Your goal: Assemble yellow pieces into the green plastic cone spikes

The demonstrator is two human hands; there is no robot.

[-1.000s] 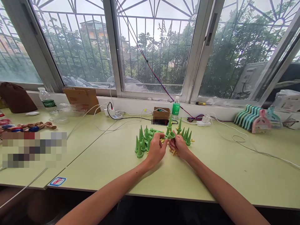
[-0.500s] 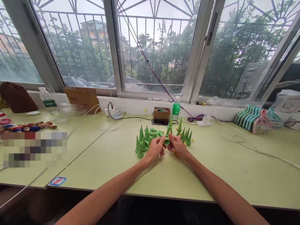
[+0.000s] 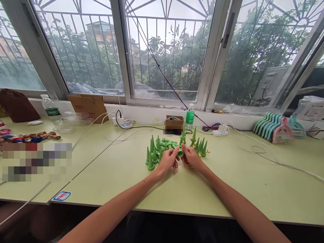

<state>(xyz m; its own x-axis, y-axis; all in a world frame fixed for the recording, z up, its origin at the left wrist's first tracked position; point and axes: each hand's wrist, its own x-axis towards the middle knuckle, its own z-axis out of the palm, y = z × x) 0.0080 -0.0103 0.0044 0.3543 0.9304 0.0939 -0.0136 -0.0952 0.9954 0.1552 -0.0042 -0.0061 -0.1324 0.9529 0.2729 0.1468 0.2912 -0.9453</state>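
Two bare hands close together, left hand [image 3: 167,161] gripping green cone [image 3: 180,154] between them, right hand's [image 3: 191,158] hold hard to tell, standing cones [image 3: 155,156] at left hand's nine o'clock, yellow pieces [image 3: 189,166] partly hidden

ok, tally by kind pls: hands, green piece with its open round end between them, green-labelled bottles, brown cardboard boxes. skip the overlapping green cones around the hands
Hands (left hand, right hand): 2
Green piece between them: 1
Green-labelled bottles: 2
Brown cardboard boxes: 2
Total: 7
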